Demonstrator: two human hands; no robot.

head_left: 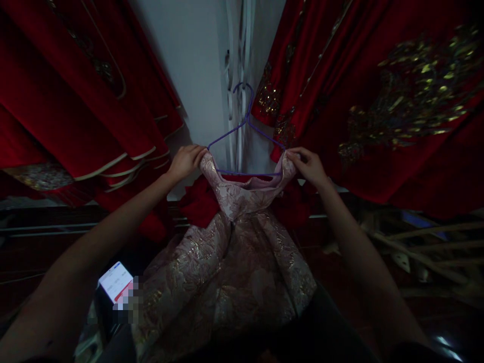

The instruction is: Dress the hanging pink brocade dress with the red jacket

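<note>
A pale pink dress [245, 199] with shiny gold patterning hangs on a thin purple hanger [230, 132], its skirt spreading down toward me. My left hand [186, 162] pinches the dress's left shoulder at the hanger's end. On the other side, my right hand [308, 164] grips the right shoulder between thumb and fingers. The hanger's hook points up, in front of white metal rails; I cannot tell whether it rests on anything. Dim light hides the lower folds of the skirt.
Red garments [94, 91] with pale trim hang on the left. More red garments [378, 166] with gold sequins hang on the right. A lit phone [115, 282] is at lower left. Pale slatted pieces [419, 249] lie low at right. White rails [235, 45] stand behind the hanger.
</note>
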